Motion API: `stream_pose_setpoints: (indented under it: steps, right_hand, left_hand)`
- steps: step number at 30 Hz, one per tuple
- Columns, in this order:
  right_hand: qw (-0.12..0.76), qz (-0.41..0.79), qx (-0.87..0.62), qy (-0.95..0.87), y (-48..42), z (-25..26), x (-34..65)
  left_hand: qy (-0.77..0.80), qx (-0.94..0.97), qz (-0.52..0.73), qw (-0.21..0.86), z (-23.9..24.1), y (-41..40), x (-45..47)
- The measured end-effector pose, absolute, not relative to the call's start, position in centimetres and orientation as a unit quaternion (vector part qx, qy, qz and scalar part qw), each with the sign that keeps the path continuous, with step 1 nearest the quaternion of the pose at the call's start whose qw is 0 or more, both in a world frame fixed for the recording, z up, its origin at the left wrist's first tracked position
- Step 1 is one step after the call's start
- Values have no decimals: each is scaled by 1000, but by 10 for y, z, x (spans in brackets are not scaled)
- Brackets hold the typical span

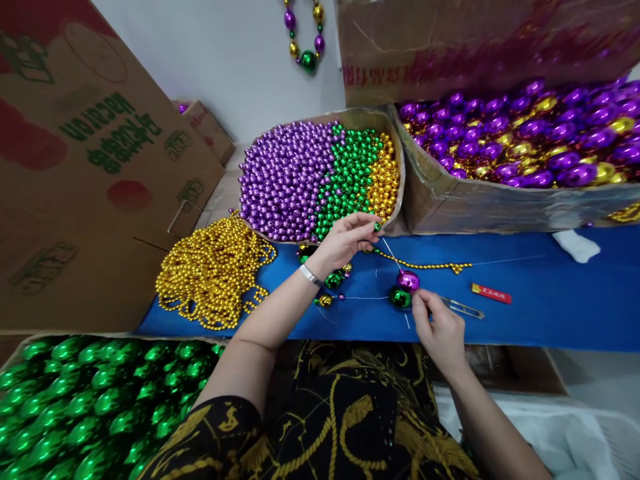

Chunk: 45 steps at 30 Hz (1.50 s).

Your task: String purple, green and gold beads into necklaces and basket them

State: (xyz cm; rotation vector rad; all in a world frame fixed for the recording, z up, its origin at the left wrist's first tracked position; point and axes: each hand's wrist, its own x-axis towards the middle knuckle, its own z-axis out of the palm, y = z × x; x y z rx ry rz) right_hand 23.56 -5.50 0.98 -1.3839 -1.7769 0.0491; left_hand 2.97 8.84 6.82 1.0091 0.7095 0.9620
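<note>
My left hand, with a silver band at its wrist, pinches a small green bead just in front of the bead box. My right hand is closed, thumb and finger pressed together at the edge of a large purple bead and a large green bead on a beaded string. A thin pale line runs from the purple bead up toward my left fingers; whether it is thread or needle I cannot tell. Farther along, smaller beads lie on the thread, partly behind my left wrist.
A box holds small purple, green and gold beads. Gold bead chains are heaped on the blue table. Large beads fill a right-hand box and a lower-left one. Tweezers, a red packet and a finished necklace are visible.
</note>
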Motion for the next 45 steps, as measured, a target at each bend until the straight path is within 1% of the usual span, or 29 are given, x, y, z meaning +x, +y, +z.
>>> stream_pose_setpoints:
  steps: [2, 4, 11, 16, 19, 21, 24, 26, 28, 30, 33, 34, 36, 40, 42, 44, 45]
  right_hand:
    - [428, 18, -552, -716, -54, 10, 234]
    - [428, 17, -550, -717, -54, 9, 232]
    - [419, 45, -558, -715, -56, 6, 233]
    - [429, 53, -556, -710, -54, 7, 232]
    - [443, 81, -567, -690, -52, 8, 235]
    - [455, 97, -576, -672, -51, 8, 239]
    - [471, 109, -582, -654, -51, 7, 247]
    - [479, 110, -584, -646, -51, 5, 252]
    - [484, 108, -586, -641, -50, 5, 257]
    - [489, 107, -587, -636, -49, 5, 260]
    - [495, 106, -587, -631, -48, 5, 265]
    - [496, 105, -588, -630, -48, 5, 267]
    - [497, 105, -590, -628, -48, 4, 270]
    - [500, 110, -596, -618, -48, 5, 275]
    - [499, 115, -605, -610, -48, 7, 278]
    - [495, 119, -611, -606, -49, 9, 280]
    - [494, 121, -611, -607, -49, 10, 281]
  left_hand:
    - [317, 419, 430, 734, 66, 77, 28]
    - [320, 409, 432, 737, 64, 71, 27]
    - [328, 453, 437, 704, 64, 67, 25]
    - [306, 618, 430, 582, 73, 63, 29]
    - [267, 666, 406, 565, 85, 67, 41]
    - [261, 674, 426, 544, 95, 81, 56]
    - [269, 713, 488, 425, 112, 119, 90]
    - [261, 774, 482, 317, 125, 153, 121]
    - [254, 849, 409, 220, 136, 186, 158]
    - [262, 911, 287, 140, 145, 214, 195]
    - [287, 950, 106, 61, 151, 238, 241]
    - [293, 953, 64, 40, 151, 241, 252]
    - [300, 954, 17, 6, 151, 243, 266]
    - [310, 951, 0, -12, 153, 243, 266]
    - [314, 948, 43, 10, 156, 240, 252]
    - [318, 932, 150, 92, 157, 231, 227]
    - [316, 909, 214, 167, 156, 222, 211]
